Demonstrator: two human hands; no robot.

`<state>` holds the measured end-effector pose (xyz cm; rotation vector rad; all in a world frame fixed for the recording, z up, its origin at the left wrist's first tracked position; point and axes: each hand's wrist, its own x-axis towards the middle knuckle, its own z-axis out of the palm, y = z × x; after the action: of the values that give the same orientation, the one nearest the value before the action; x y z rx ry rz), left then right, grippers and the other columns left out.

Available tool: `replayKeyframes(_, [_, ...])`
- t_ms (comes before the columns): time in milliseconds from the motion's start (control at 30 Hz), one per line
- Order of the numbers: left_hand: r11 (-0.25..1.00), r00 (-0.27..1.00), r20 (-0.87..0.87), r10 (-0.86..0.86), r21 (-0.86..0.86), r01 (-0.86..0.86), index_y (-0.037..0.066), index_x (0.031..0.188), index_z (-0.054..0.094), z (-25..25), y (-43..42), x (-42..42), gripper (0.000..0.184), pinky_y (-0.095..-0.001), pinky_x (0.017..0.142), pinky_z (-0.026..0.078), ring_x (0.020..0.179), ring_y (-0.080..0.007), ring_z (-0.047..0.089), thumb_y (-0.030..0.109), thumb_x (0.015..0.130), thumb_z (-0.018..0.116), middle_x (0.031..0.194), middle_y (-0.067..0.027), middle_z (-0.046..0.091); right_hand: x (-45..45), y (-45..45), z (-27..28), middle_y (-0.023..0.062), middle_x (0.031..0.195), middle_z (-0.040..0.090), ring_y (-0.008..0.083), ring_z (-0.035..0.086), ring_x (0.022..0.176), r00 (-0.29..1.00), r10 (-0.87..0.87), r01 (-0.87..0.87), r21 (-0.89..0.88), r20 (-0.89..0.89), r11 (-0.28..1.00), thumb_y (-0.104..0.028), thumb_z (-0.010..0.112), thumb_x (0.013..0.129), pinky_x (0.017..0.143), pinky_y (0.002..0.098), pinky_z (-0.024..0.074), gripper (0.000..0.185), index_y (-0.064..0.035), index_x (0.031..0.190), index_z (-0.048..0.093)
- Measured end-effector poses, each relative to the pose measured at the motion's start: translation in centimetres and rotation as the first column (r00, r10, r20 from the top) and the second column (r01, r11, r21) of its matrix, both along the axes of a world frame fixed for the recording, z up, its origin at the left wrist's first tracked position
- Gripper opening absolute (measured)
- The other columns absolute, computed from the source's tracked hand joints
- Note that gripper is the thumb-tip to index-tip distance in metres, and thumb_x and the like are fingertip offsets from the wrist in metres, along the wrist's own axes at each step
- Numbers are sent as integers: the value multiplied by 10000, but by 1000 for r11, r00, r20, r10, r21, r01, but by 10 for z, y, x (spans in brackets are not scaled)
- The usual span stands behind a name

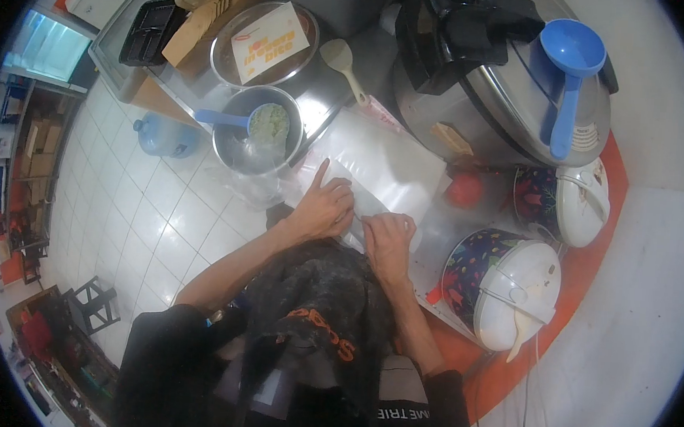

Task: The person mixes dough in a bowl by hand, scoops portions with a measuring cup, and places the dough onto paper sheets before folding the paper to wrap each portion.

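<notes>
A stack of shiny, translucent plastic sheets or bags [385,157] lies on the metal counter in front of me. My left hand [326,208] is at its near-left edge, index finger pointing out and the other fingers curled in on the plastic. Close beside it, my right hand [388,240] pinches the near edge of the plastic between bent fingers. Just beyond my left hand stands a metal bowl [218,143] with a pale green, crumbly food [269,126], a blue scoop [222,118] and a crumpled clear bag [258,160].
A large steel cooker [476,104] carries a blue ladle [570,87]. Two flowered rice containers [476,274] with white lids stand at right. Farther back are a beige spoon [341,59], a printed box [270,43] on a round bowl, and a black tray [152,34].
</notes>
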<state>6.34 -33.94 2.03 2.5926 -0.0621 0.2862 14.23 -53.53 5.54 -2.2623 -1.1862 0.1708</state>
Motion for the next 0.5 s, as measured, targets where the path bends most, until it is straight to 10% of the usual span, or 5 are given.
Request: replayKeyframes(500, [982, 972, 148, -184, 74, 175, 146, 986, 665, 8, 9, 17, 139, -693, 1233, 163, 1300, -236, 568, 238, 887, 695, 1029, -13, 671, -5, -3, -5, 55, 1036, 629, 262, 578, 1071, 1000, -16, 16, -26, 1, 1000, -111, 720, 898, 1037, 467, 354, 266, -68, 1159, 689])
